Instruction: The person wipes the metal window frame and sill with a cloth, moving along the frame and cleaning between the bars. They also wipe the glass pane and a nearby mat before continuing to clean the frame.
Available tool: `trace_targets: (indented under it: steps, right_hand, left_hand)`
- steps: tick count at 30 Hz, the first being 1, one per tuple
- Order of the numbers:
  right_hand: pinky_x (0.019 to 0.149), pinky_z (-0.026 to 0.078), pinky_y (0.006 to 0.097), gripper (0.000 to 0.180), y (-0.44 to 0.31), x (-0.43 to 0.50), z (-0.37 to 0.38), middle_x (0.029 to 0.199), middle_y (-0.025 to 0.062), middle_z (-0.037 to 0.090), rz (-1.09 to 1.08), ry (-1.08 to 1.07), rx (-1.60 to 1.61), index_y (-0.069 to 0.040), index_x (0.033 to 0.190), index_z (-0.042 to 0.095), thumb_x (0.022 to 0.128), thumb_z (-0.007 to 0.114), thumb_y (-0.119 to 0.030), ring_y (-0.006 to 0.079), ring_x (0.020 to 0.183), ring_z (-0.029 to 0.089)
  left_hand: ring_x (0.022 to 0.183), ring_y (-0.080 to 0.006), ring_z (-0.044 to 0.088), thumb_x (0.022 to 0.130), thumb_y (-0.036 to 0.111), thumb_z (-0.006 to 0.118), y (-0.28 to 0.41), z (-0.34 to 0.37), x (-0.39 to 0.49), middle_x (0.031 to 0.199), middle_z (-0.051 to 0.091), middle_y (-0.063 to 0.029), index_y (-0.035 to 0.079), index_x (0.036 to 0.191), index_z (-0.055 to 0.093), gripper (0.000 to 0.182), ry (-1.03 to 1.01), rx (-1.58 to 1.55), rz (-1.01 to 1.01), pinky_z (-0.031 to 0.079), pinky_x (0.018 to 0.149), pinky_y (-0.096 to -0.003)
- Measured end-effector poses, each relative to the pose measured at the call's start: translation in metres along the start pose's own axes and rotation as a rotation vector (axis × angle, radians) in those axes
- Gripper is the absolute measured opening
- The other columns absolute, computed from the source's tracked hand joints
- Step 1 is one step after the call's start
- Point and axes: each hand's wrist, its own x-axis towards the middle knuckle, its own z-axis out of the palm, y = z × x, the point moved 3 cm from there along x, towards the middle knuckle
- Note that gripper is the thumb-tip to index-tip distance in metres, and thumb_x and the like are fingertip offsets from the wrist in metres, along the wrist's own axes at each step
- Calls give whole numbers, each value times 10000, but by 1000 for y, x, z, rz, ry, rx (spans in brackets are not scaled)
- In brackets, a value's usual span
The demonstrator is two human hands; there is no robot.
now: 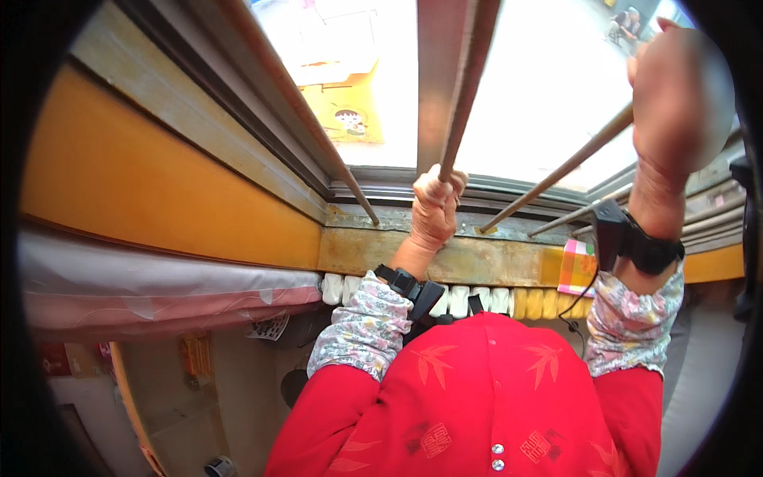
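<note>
My left hand (438, 206) is closed around a vertical metal window bar (468, 89), low down above the worn wooden windowsill (477, 256). At the upper right, my right hand (667, 113) is raised in front of the window, near another bar (560, 149). A blurred patch covers most of that hand, so its grip and anything in it are hidden. Floral sleeve covers (363, 325) reach up both forearms, and each wrist carries a black strapped device (411, 286). A pink, yellow and orange checked cloth (577, 265) hangs over the sill below my right hand.
White and yellow radiator sections (459, 301) run under the sill. An orange window reveal (167, 173) and a pink-and-white curtain (167, 298) are at left. Outside are a yellow carton (349, 119) and a seated person (626, 25). A dark cable (575, 307) hangs near my right sleeve.
</note>
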Motion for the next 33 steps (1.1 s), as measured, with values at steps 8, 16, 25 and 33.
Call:
trace_targets:
  steps: [8,16,25,33]
  right_hand:
    - [567,335,228,234,4,-10,10,660,-29,426,609,-26,737,-69,1008,669,1032,510,-239,60,565,385]
    - [559,320,227,289,-6,-8,10,656,-31,392,648,-13,795,-50,1135,665,1043,493,-263,52,557,345]
    - [563,345,219,270,-8,-11,10,644,-41,427,650,59,833,-59,1117,679,1026,543,-275,46,562,378]
    - [566,348,205,265,-11,-7,7,634,-64,429,669,103,871,-68,1121,648,1025,550,-295,28,566,377]
  left_hand:
    - [710,-334,598,819,-13,543,-60,-12,-87,865,635,-126,99,997,573,213,45,156,-143,489,645,-375]
    - [924,-506,580,968,269,572,-122,-24,-178,1003,622,-259,57,1139,493,284,-25,512,-612,470,777,-547]
    - [917,-468,627,961,214,589,-99,-61,-179,951,661,-241,48,1095,515,226,-202,743,-847,508,746,-503]
    - [943,-104,581,1037,145,499,9,-147,-135,1072,636,-13,23,1199,582,219,304,-116,-715,480,847,-287]
